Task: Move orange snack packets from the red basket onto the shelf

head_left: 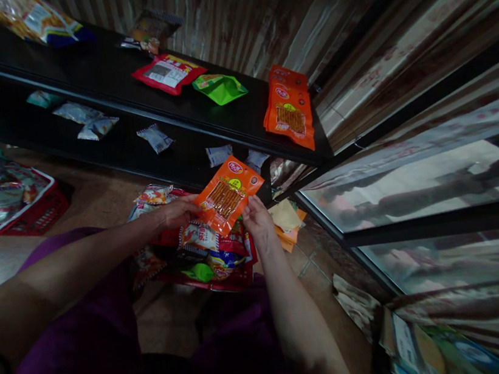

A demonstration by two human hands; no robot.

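Note:
Between my two hands is an orange snack packet (229, 197) with a picture of brown sticks on its front. My left hand (181, 212) grips its left edge, and my right hand (256, 215) pinches its lower right corner; both are closed on it. Below the packet stands a red basket (253, 254) filled with assorted snack bags, among them a green packet (200, 272). Similar orange packets (289, 108) lie stacked at the right end of the upper black shelf (231, 116). Part of the basket is hidden by my hands and the packet.
On the upper shelf lie a red packet (169, 73), a bright green packet (220, 88) and a larger bag (37, 22). Small silvery packets (155, 138) are spread along the lower shelf. Another red basket (44, 205) of snacks stands left. Glass panels (415, 189) and curtains border the right.

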